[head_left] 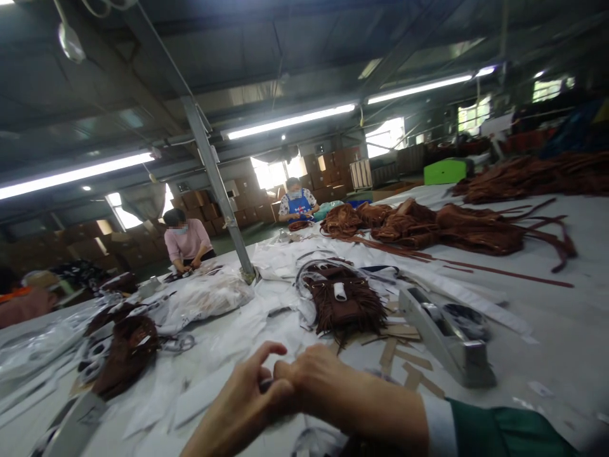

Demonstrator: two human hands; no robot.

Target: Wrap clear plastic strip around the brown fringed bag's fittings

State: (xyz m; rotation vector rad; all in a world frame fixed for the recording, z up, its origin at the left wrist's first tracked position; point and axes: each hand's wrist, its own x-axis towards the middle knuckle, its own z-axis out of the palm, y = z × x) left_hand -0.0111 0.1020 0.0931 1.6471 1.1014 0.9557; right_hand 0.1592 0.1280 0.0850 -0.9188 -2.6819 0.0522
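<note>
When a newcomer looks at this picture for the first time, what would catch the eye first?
Probably the dark brown fringed bag on the pale table, beyond the bare left hand and right hand at the bottom centre. Next, perhaps, the heap of reddish-brown soft pieces with straps toward the right, and the bright green object behind it.

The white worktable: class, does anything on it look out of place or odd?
Mildly, yes: tan strips lie loose at differing angles beside the tape dispenser, near the fringed bag, so they look scattered rather than stacked.
</note>
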